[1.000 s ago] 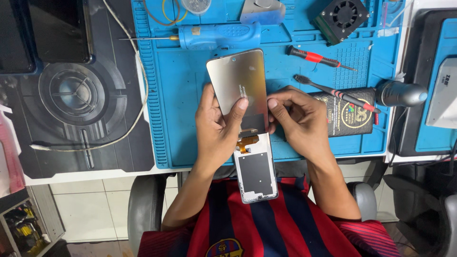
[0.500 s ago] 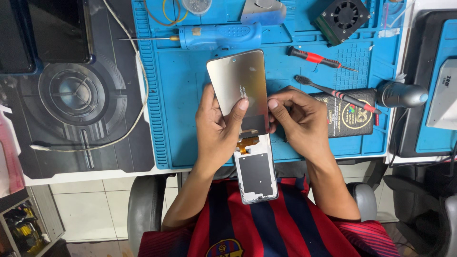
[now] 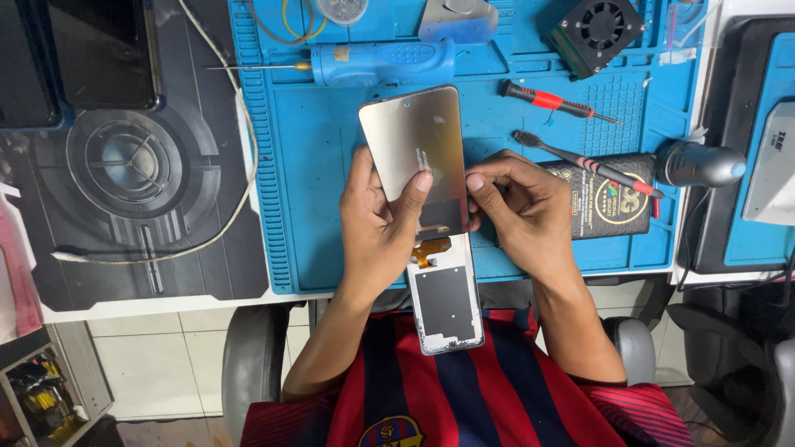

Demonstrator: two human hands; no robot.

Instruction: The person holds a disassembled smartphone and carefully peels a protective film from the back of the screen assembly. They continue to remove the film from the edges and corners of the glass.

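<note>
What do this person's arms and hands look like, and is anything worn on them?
Both are bare: the left hand and right hand wear no gloves, rings or watch that I can see. The forearms are uncovered too. Short sleeves of a red and dark blue striped shirt end near the elbows.

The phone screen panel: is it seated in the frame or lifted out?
Lifted out. The screen panel is held up by both hands above the phone frame, joined only by the orange flex cable.
</note>
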